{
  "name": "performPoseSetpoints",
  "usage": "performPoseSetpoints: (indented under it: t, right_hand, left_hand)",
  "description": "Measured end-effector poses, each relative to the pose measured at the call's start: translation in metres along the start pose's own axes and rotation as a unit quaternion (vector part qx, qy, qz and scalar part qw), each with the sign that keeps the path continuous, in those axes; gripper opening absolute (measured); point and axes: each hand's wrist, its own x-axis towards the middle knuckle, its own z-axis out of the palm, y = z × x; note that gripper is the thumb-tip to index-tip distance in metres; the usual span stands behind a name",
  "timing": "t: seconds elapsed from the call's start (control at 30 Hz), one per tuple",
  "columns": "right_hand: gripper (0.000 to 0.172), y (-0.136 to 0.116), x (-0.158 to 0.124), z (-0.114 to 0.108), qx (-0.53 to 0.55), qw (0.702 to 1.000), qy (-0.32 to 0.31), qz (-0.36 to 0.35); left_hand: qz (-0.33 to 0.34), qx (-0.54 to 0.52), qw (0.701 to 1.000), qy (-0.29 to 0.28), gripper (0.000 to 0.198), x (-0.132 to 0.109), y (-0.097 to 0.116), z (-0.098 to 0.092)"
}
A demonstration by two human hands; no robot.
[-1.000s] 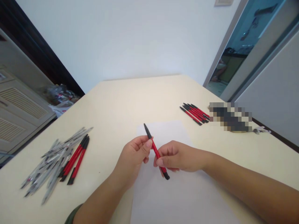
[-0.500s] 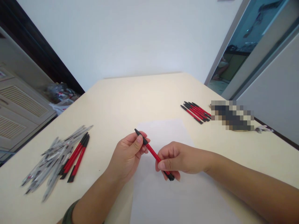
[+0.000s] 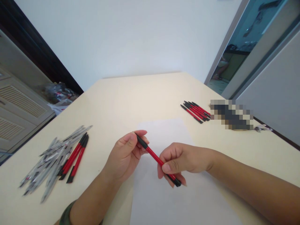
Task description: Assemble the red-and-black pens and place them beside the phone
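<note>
Between my two hands is a red pen with black ends (image 3: 153, 154), slanting from upper left to lower right above a white sheet of paper (image 3: 161, 200). The thumb and fingers of my left hand (image 3: 125, 156) pinch its black tip end. My right hand (image 3: 179, 161) grips the red barrel near the black clip end, which sticks out below the fingers. To the left lie several red and black pens (image 3: 78, 159) beside a heap of clear pens or refills (image 3: 51, 162). Several more red and black pens (image 3: 195, 111) lie side by side at the right.
The cream table (image 3: 140, 97) reaches back to a white wall (image 3: 140, 37). A pixelated object (image 3: 232, 115) rests at the table's right edge. Plastic bags (image 3: 61, 97) sit beyond the left edge, by a slatted cabinet (image 3: 14, 106). Through a doorway at the right, part of a person (image 3: 221, 67) shows.
The pen has slid slightly down and right. My left thumb and fingers have moved to the very tip, which they now cover; the right hand keeps its grip on the barrel.
</note>
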Motion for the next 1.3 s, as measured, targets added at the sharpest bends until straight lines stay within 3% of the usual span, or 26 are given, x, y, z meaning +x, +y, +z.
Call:
performPoseSetpoints:
  t: [0.3, 0.4, 0.63, 0.73, 0.8, 1.0, 1.17, 1.3]
  right_hand:
    - [0.026, 0.002, -0.002, 0.007, -0.119, 0.988, 0.077, 0.068]
    - [0.028, 0.002, -0.001, 0.009, -0.121, 0.985, 0.111, 0.059]
    - [0.031, 0.001, 0.003, 0.012, 0.022, 0.998, 0.005, -0.054]
    - [0.018, 0.005, 0.005, 0.01, 0.071, 0.995, 0.053, -0.052]
    - [0.021, 0.006, 0.006, 0.01, 0.091, 0.991, 0.085, -0.052]
    - [0.027, 0.005, 0.008, 0.012, 0.093, 0.993, 0.051, -0.049]
    - [0.019, 0.008, 0.008, 0.011, 0.078, 0.989, 0.118, -0.048]
    - [0.026, 0.005, 0.008, 0.01, 0.086, 0.993, 0.067, -0.052]
  left_hand:
    - [-0.008, 0.015, 1.0, 0.005, 0.015, -0.003, -0.002, 0.009]
    - [-0.002, 0.007, 1.0, 0.008, 0.016, -0.003, -0.001, 0.009]
    - [-0.017, -0.032, 0.999, -0.01, 0.017, -0.006, 0.002, 0.007]
    - [-0.005, -0.029, 0.999, -0.013, 0.018, -0.006, 0.001, 0.008]
    - [0.003, -0.028, 1.0, -0.009, 0.018, -0.005, 0.0, 0.007]
    - [-0.025, -0.04, 0.999, 0.009, 0.016, 0.0, -0.004, 0.006]
    - [-0.017, -0.04, 0.999, 0.015, 0.017, 0.0, -0.005, 0.005]
    - [-0.032, -0.04, 0.998, 0.026, 0.018, 0.0, -0.006, 0.003]
